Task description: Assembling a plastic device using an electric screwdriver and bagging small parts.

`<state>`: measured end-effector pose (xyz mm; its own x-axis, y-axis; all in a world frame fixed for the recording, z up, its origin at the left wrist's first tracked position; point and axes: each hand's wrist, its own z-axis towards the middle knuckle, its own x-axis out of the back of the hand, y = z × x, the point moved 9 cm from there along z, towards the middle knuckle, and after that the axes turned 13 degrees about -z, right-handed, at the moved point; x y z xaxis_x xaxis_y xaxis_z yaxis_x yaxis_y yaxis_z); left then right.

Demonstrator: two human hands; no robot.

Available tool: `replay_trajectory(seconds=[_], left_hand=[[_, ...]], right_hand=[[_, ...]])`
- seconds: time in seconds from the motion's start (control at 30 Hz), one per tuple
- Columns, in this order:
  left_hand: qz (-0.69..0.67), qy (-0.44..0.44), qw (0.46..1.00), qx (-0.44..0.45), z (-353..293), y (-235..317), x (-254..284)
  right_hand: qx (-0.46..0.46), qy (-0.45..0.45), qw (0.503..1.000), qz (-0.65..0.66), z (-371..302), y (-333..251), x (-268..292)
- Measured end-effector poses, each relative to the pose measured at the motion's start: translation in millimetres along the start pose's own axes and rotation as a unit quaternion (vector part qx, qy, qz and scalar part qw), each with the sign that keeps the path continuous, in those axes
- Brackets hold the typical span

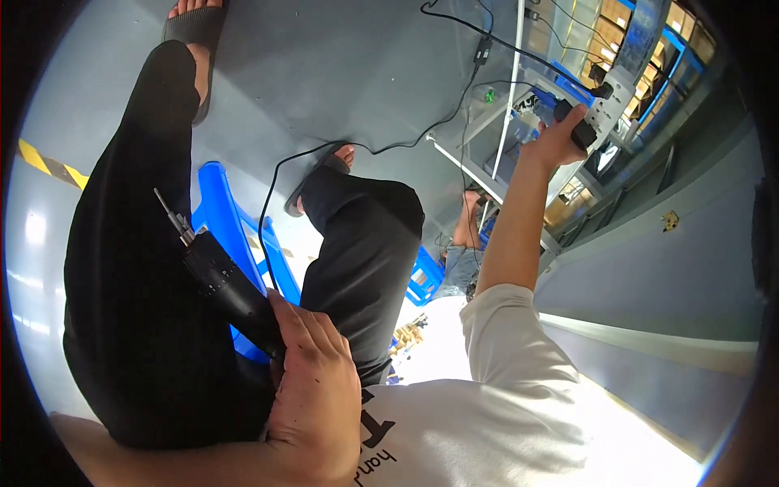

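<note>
My left hand (pixel 315 377) is wrapped round the rear of a black electric screwdriver (pixel 229 284), which lies slanted over my left thigh with its thin metal bit pointing up and away. A black cord (pixel 278 174) leads from near the hand across the floor to the right. Stretched out to the far right, my right hand (pixel 556 146) grips a black power adapter (pixel 578 128) close beside a white power strip (pixel 621 96). Whether the adapter sits in a socket is hidden. Another black plug (pixel 602 89) is at the strip.
A blue plastic stool (pixel 217 195) stands between my legs. White frame legs (pixel 503 122) and hanging cables are near my right arm, with a grey panel (pixel 649 268) beyond it. A small inline box (pixel 483 50) hangs on a cord. Another person's foot (pixel 466 219) shows behind the frame.
</note>
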<state>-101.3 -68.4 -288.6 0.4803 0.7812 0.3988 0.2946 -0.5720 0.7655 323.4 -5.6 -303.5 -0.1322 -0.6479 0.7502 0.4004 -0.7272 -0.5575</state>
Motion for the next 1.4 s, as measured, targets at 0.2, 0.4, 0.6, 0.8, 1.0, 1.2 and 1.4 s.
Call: replay_trajectory(seconds=[0.2,0.4,0.6,0.8,1.0,1.2,1.4], left_hand=[[0.039,-0.041,0.998,0.017,-0.7,-8.3,-8.5],[0.057,-0.060,0.996,0.036,-7.4,-8.1,-10.1],[0.064,-0.075,0.995,0.031,-2.0,-3.9,-12.0],[0.078,-0.076,0.994,0.018,-1.0,-3.7,-6.6],[0.027,-0.051,0.997,0.059,3.4,-10.4,-0.8],[0.049,0.005,0.996,0.073,-7.5,-10.9,-3.2],[-0.009,0.006,1.000,0.011,37.1,-14.7,27.6]], right_hand=[[0.014,0.035,0.998,-0.054,11.2,19.8,-2.5],[0.044,0.030,0.996,-0.068,30.2,16.4,1.1],[-0.018,-0.014,0.996,-0.092,21.7,5.0,-12.2],[-0.009,0.081,0.984,-0.158,61.4,31.6,-15.9],[-0.073,-0.031,0.992,-0.103,52.6,29.3,-25.0],[-0.126,-0.125,0.976,-0.123,14.9,29.0,-26.6],[0.103,-0.349,0.918,-0.157,-93.2,85.1,24.2]])
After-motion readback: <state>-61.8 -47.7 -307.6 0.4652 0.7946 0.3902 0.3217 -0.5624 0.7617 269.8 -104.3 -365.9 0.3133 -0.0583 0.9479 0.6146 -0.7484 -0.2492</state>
